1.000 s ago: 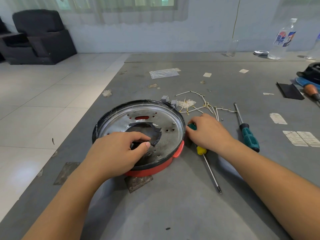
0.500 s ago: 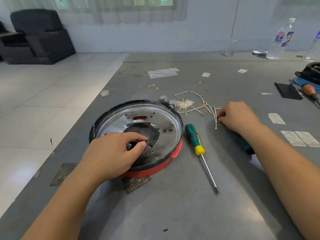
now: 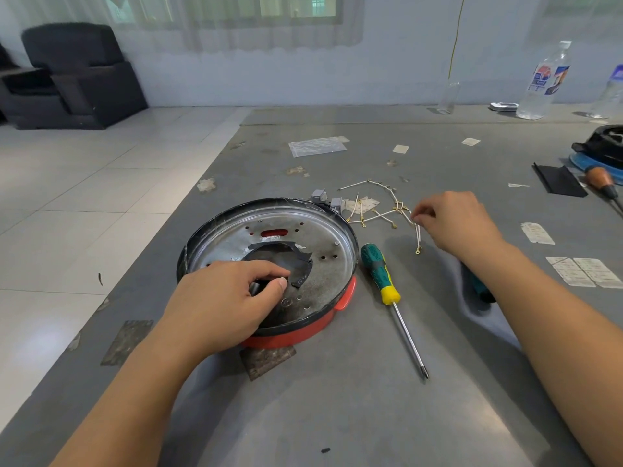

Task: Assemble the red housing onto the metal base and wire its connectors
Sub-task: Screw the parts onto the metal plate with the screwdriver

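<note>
- We are steadying the metal base (image 3: 279,244), seated in the red housing (image 3: 303,332) at 9 o'clock on the table (image 3: 337,416); our left hand (image 3: 219,305) is gripping the edge of its dark central opening.
- We are wiring: our right hand (image 3: 451,220) is pinching a wire (image 3: 417,234) from the bundle at 1 o'clock.
- Next, we judge, its ring terminal needs carrying to a base hole.
- The screwdriver (image 3: 381,274) is lying just beside, at 3 o'clock.
</note>
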### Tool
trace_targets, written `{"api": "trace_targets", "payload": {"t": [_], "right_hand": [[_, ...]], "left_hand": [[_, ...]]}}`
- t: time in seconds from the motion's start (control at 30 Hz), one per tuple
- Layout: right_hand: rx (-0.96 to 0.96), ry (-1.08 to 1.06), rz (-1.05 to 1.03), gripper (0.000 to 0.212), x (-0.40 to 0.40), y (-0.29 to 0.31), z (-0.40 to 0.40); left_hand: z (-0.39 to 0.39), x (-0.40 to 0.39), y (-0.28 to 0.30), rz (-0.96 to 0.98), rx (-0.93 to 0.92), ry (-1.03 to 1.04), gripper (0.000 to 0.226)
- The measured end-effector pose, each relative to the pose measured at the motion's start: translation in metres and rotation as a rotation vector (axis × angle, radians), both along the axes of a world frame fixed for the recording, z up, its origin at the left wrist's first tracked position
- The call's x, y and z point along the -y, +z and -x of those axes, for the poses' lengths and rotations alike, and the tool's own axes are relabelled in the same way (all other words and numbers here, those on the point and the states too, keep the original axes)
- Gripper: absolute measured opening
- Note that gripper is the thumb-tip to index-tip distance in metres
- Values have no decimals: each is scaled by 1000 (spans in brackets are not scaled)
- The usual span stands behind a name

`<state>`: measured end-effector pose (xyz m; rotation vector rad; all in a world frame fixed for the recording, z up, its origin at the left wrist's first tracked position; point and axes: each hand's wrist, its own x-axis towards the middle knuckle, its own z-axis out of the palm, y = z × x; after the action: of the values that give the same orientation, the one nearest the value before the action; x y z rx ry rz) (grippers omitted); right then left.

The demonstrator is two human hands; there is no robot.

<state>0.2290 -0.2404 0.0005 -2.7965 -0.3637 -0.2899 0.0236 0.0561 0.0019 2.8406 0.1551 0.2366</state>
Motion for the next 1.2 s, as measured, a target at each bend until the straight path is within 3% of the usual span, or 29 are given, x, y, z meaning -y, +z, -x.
{"api": "trace_targets", "payload": {"t": [0.1,0.2,0.3,0.47,0.67,0.83,1.2], "right_hand": [[-48,118,-296,10,-17,16,18],[-256,323,-619,6,-44,32,47],[-441,531,-755,7,-67,43,71],[-617,714,-620,8,-97,51,87],[-792,864,-333,5,-121,53,89],[-858,892,-76,7,-131,56,87],[-931,832,12,7,-138,51,90]], "left_hand": [[1,0,1,3,21,-7,47],[4,0,0,105,99,-21,36],[6,-3,1,263,205,-80,25],[11,-17,11,342,259,-212,28],[9,-39,7,99,108,-271,32],[11,-37,-5,73,197,-280,42],[11,-37,-9,114,241,-281,45]]}}
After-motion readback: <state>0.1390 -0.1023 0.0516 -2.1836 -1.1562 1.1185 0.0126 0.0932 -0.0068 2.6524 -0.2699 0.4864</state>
